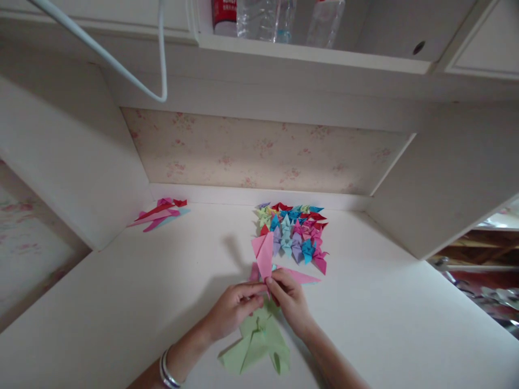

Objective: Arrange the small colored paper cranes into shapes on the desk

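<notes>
A pink folded paper (264, 254) with a broad pointed top stands upright above the desk. My right hand (290, 300) pinches its narrow lower end between thumb and fingers. From the other side, my left hand (235, 308) has its fingers closed in at the same lower end; the exact grip is partly hidden. Below both hands lie light green folded papers (257, 348), spread in overlapping pieces. Just behind the hands, more pink folded paper (302, 276) rests flat, partly covered by the right hand. A silver bangle (165, 370) circles my left wrist.
Rows of small colourful origami pieces (298, 229) sit beyond my hands. A pile of red, pink and blue folded strips (162, 213) is at the back left. Overhead, a shelf (316, 54) carries plastic bottles (257, 19), and a white cable-like arm (109, 56) hangs at upper left.
</notes>
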Tool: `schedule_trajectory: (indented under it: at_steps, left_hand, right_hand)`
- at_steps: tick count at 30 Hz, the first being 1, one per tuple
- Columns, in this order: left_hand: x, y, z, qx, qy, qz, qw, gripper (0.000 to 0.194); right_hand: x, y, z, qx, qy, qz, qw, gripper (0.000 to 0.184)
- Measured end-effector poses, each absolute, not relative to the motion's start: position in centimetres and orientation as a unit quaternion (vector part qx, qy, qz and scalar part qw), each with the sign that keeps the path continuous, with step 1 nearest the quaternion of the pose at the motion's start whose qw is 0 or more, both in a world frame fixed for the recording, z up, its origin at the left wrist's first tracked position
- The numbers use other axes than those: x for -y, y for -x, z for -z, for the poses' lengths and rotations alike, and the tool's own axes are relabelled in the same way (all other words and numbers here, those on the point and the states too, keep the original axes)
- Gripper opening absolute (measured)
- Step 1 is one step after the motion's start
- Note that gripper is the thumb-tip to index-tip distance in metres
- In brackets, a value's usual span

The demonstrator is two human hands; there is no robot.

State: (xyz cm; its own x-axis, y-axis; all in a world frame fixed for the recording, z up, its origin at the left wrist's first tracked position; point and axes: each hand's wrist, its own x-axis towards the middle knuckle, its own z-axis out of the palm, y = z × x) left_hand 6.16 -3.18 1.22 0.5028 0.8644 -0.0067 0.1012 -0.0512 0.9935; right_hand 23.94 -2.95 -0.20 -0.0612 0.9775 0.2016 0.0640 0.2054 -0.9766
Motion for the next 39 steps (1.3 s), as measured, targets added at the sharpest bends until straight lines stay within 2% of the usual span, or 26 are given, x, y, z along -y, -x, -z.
schedule_trajectory:
  at_steps: [3, 6, 10, 13, 16, 21, 24, 30, 34, 39]
  left_hand:
    - [3.0, -5.9, -1.2, -0.394, -0.644, -0.342, 0.56, 0.031]
    - [2.4, -5.1, -1.1, -0.435, -0.658, -0.418, 0.451, 0.028]
    - [1.9, -3.6, -1.1, -0.436, -0.708, -0.476, 0.287, 0.039]
    - [1.6, -3.1, -1.1, -0.406, -0.749, -0.479, 0.213, 0.029]
    - [1.3, -3.1, -1.2, -0.367, -0.777, -0.475, 0.19, 0.019]
    - [1.3, -3.3, -1.6, -0.409, -0.752, -0.46, 0.235, 0.017]
    - [1.4, -3.2, -1.4, -0.454, -0.692, -0.461, 0.32, 0.019]
    - [1.4, -3.4, -1.2, -0.463, -0.587, -0.446, 0.492, 0.037]
    - [1.6, -4.0, -1.8, -0.45, -0.553, -0.443, 0.544, 0.039]
    - [1.4, -4.2, -1.6, -0.445, -0.486, -0.463, 0.593, 0.048]
  right_hand:
    - [3.1, -24.3, 0.4, 0.529, 0.449, -0.5, 0.518, 0.036]
    - [3.2, -24.8, 0.4, 0.475, 0.443, -0.558, 0.516, 0.035]
    - [3.6, -25.1, -0.2, 0.421, 0.412, -0.628, 0.509, 0.058]
    - [3.8, -25.0, -0.6, 0.399, 0.386, -0.674, 0.488, 0.046]
    - [3.8, -25.1, -0.5, 0.379, 0.361, -0.703, 0.482, 0.031]
    - [3.4, -25.5, 0.1, 0.354, 0.36, -0.72, 0.477, 0.027]
    - [3.5, -25.6, 0.1, 0.388, 0.356, -0.701, 0.481, 0.016]
    - [4.4, -25.0, -0.8, 0.506, 0.367, -0.646, 0.438, 0.022]
    - [4.7, -25.0, -0.7, 0.54, 0.431, -0.595, 0.411, 0.04]
    - [4.2, -25.3, 0.2, 0.517, 0.438, -0.571, 0.464, 0.042]
